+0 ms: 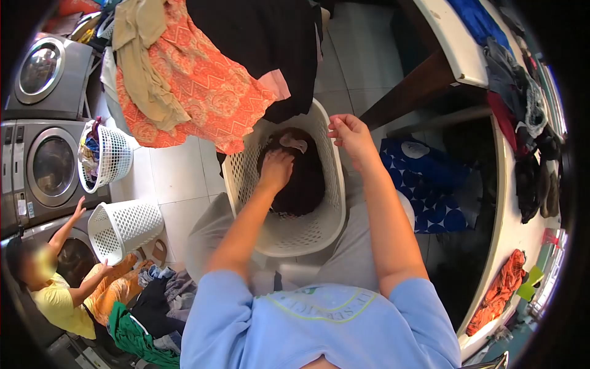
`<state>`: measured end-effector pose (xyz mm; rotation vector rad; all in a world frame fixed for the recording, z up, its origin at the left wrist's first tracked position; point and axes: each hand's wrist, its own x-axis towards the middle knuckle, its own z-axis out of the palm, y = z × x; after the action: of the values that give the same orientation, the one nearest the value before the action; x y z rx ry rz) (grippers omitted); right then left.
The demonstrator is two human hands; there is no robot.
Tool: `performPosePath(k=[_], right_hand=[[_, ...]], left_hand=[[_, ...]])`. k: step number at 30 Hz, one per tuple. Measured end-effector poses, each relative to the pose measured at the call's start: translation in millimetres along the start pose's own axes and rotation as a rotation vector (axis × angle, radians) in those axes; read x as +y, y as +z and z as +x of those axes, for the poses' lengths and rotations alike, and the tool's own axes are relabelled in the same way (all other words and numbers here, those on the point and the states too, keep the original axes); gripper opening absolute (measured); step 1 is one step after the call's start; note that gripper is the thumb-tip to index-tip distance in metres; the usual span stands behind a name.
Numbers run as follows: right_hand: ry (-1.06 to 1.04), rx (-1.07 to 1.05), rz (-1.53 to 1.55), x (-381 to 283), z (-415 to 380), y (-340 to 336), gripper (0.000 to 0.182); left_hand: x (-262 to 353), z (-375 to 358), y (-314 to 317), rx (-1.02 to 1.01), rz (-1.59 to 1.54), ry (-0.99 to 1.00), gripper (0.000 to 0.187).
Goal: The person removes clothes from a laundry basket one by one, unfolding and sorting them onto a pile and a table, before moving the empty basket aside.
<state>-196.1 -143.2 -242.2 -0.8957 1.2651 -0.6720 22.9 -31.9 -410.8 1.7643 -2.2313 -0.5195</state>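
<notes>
A white perforated laundry basket (pixel 332 203) stands between the wearer's knees, with dark clothes (pixel 304 178) at its bottom. Inside it, my left hand (pixel 278 169) rests on the dark clothes near a small pinkish-grey piece of cloth (pixel 294 144); its fingertips are partly lost against the dark fabric. My right hand (pixel 348 136) is raised over the basket's right rim with its fingers curled together, and whether anything small is between them cannot be made out. Beyond the basket hang an orange patterned cloth (pixel 190 74), a tan garment (pixel 144 61) and black fabric (pixel 264 43).
Front-loading washing machines (pixel 52 163) line the left side. Another person (pixel 58 295) in yellow sits there, touching an empty white basket (pixel 132 227) beside piled clothes (pixel 147 320). A filled basket (pixel 114 157) stands behind. A blue dotted bag (pixel 424 184) and a white table (pixel 491 270) are at right.
</notes>
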Motion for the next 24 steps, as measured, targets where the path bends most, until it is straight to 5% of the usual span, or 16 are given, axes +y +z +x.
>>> performPosePath(k=[2,3,5,9,14,18,20,22,24], right_hand=[[0.002,0.022,0.004,-3,1,-1,0.018],[0.005,0.025,0.002,-6,2,-1,0.018],[0.047,0.047,0.002,-10,2,-1,0.019],[0.072,0.035,0.025,-7,8,-7,0.019],[0.061,0.042,0.087,-7,10,-13,0.019],[0.052,0.023,0.095,-8,8,-15,0.019],[0.045,-0.048,-0.028,-1,7,-16,0.023],[0.038,-0.161,-0.133,6,4,-17,0.029],[0.070,-0.420,-0.397,-4,-6,-19,0.054]], left_hand=[[-17,-8,49,-0.258,-0.087,-0.386,0.045],[-14,-16,65,-0.261,-0.091,-0.384,0.045],[-3,-44,92,-0.087,-0.008,-1.032,0.047],[-17,-70,127,-0.368,-0.240,-1.142,0.053],[-2,-50,100,-0.760,-0.284,-0.666,0.049],[41,-27,-9,-0.763,-0.121,-0.425,0.044],[58,-26,-66,-0.713,-0.213,-0.359,0.038],[73,-37,-125,-0.608,-0.647,-0.440,0.041],[80,-63,-148,-0.255,-0.816,-0.355,0.041]])
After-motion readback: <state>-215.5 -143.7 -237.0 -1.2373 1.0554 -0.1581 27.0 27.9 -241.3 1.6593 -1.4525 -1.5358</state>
